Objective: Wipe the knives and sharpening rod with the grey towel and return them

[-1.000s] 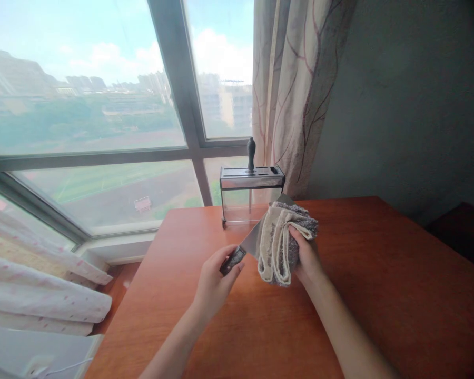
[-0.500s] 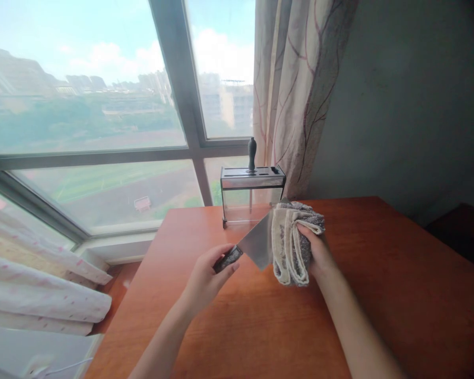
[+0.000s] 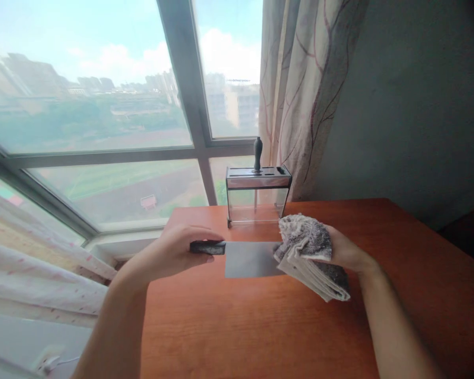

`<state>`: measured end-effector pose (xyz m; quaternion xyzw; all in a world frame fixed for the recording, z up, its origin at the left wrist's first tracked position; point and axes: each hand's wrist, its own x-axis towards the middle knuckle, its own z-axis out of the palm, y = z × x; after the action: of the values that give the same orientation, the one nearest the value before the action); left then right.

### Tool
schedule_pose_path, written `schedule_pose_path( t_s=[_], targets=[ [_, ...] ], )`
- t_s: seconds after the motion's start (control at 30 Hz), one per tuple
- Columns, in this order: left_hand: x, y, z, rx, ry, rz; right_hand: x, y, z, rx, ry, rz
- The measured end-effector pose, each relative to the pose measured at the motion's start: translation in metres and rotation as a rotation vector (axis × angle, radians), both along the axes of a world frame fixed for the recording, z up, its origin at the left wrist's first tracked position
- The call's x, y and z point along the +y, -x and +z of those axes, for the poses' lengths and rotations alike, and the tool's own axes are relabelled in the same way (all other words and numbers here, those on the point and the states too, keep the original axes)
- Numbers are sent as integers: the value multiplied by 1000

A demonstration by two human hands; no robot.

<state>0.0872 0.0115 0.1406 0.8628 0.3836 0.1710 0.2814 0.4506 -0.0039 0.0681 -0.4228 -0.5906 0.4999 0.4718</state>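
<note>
Over the orange wooden table (image 3: 260, 326), left hand (image 3: 174, 252) clamps the broad steel cleaver (image 3: 250, 259) by its handle; right hand (image 3: 345, 251) grips the folded grey-cream towel (image 3: 314, 258) at the blade's tip. Best wipe from spine side, fingers off edge.

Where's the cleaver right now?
Head view, centre: the cleaver is held level over the table, handle in the left hand, blade tip in the towel.
</note>
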Motion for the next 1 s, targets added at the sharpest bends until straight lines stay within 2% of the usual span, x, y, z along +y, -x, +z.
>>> schedule_pose_path(
  t_s=[0.1,0.17,0.23,0.33,0.4,0.53,0.63,0.73,0.83,0.9,1.0],
  targets=[
    [12,-7,29,-18,28,-52,1,14,24,-136,38,291],
    [18,-17,42,-65,7,-18,1,28,36,-168,17,372],
    [24,-31,49,-53,35,-44,0,44,45,-157,-3,408],
    [29,-54,56,-17,83,-116,-2,67,49,-97,-15,410],
    [30,-68,60,40,53,-160,-4,79,44,-54,-47,379],
    [32,-83,68,237,-98,-266,-4,88,23,-76,-178,229],
    [38,-84,70,203,-155,-245,-3,87,8,-88,-212,131],
    [45,-80,60,-101,-221,-113,0,84,-2,-35,-213,27],
    [45,-72,36,-423,-210,41,3,77,-11,67,-180,-104],
    [41,-68,12,-568,-86,115,5,72,-18,163,-134,-171],
    [27,-65,-29,-749,263,176,6,68,-28,260,-88,-221]
  ],
)
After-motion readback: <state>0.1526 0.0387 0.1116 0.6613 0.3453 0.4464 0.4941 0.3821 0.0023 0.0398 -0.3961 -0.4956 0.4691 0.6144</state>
